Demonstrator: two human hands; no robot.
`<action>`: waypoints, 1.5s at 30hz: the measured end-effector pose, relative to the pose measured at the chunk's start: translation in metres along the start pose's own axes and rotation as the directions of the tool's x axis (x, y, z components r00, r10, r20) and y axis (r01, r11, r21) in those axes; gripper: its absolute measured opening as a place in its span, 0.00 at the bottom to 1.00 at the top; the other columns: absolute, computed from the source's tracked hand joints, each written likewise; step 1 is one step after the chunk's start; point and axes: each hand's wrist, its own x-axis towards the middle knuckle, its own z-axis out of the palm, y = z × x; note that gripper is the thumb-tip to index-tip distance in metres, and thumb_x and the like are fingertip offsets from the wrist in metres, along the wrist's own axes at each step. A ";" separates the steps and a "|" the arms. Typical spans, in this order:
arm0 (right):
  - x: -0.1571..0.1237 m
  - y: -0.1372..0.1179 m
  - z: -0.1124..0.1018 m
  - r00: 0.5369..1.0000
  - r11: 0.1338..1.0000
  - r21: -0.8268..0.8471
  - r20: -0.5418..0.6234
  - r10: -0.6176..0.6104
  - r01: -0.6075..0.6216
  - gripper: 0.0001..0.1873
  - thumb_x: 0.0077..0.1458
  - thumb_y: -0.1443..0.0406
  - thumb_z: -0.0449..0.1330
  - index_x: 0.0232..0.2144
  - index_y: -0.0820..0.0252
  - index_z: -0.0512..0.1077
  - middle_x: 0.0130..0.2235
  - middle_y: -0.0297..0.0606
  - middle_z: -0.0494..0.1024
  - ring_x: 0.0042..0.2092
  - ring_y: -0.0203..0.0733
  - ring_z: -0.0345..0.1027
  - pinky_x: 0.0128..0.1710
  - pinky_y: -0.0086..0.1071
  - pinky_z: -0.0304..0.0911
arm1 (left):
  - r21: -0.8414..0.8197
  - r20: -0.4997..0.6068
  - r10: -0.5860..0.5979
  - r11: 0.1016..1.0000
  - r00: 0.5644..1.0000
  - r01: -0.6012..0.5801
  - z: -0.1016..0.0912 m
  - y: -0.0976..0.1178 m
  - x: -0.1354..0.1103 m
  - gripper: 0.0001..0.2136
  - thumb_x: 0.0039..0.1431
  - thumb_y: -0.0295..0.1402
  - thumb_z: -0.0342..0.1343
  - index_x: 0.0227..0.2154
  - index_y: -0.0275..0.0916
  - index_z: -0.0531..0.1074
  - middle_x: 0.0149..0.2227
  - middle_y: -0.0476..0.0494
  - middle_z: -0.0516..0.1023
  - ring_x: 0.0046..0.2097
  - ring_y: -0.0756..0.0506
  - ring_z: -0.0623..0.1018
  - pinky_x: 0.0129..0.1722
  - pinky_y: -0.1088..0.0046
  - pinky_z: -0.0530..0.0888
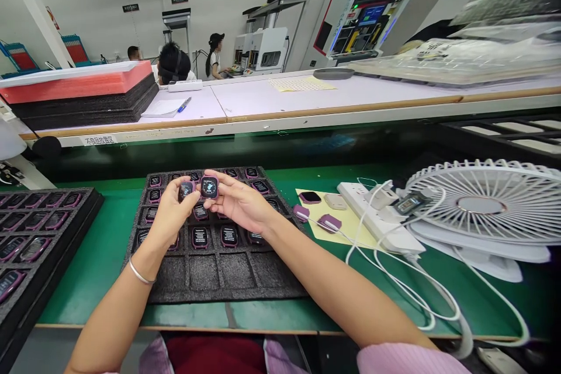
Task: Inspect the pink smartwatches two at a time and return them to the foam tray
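My left hand (172,210) is closed on a purple-cased smartwatch body (186,189), held by its edges with the dark screen facing up. In my right hand (236,198) is a second smartwatch body (209,187), pinched between thumb and fingers, its lit screen showing a round dial. The two watches are side by side, nearly touching. Below both hands lies a black foam tray (175,277) with square pockets. Several watch bodies such as this one (200,237) sit in its pockets, screens lit with text. My forearms hide part of the tray.
Another foam tray (72,239) of watches stands at left. To the right are loose purple watch pieces on yellow paper (318,219), a white power strip (379,219), tangled cables (407,286) and a white fan (486,204). A raised shelf (254,108) runs along the back.
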 end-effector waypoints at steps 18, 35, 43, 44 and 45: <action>-0.004 -0.007 0.002 0.982 0.956 -0.234 -0.020 -0.187 0.177 0.19 0.51 0.68 0.65 0.47 0.56 0.70 0.37 0.34 0.76 0.31 0.35 0.72 0.31 0.30 0.66 | -0.224 0.070 0.027 0.975 0.997 -0.010 0.002 0.007 -0.008 0.22 0.52 0.35 0.60 0.51 0.39 0.69 0.47 0.42 0.76 0.29 0.51 0.80 0.33 0.70 0.80; -0.002 -0.003 0.002 0.964 0.908 -0.337 0.001 -0.265 0.250 0.16 0.53 0.67 0.63 0.46 0.56 0.70 0.36 0.32 0.74 0.29 0.33 0.72 0.29 0.29 0.67 | -0.170 0.099 0.080 0.983 0.992 -0.063 0.004 0.010 -0.011 0.18 0.49 0.31 0.60 0.45 0.38 0.69 0.43 0.46 0.77 0.27 0.51 0.80 0.31 0.72 0.81; -0.004 -0.004 0.003 0.961 0.892 -0.367 0.021 -0.276 0.264 0.18 0.51 0.70 0.63 0.46 0.56 0.70 0.37 0.32 0.73 0.29 0.32 0.72 0.29 0.29 0.66 | -0.155 0.093 0.105 0.984 0.990 -0.090 0.004 0.008 -0.009 0.17 0.48 0.30 0.59 0.43 0.38 0.69 0.40 0.48 0.76 0.27 0.52 0.80 0.30 0.73 0.81; -0.004 -0.004 0.003 0.961 0.890 -0.370 0.025 -0.276 0.265 0.19 0.51 0.70 0.63 0.46 0.56 0.70 0.38 0.32 0.72 0.29 0.33 0.72 0.29 0.29 0.67 | -0.154 0.089 0.105 0.984 0.990 -0.090 0.003 0.008 -0.009 0.17 0.48 0.30 0.59 0.43 0.39 0.69 0.39 0.48 0.76 0.27 0.52 0.80 0.30 0.73 0.81; -0.004 -0.004 0.003 0.961 0.889 -0.373 0.028 -0.276 0.267 0.19 0.50 0.70 0.63 0.46 0.56 0.70 0.38 0.33 0.72 0.29 0.33 0.72 0.30 0.29 0.67 | -0.152 0.087 0.105 0.984 0.991 -0.091 0.003 0.008 -0.009 0.17 0.48 0.30 0.59 0.43 0.39 0.69 0.39 0.49 0.75 0.26 0.52 0.80 0.30 0.73 0.81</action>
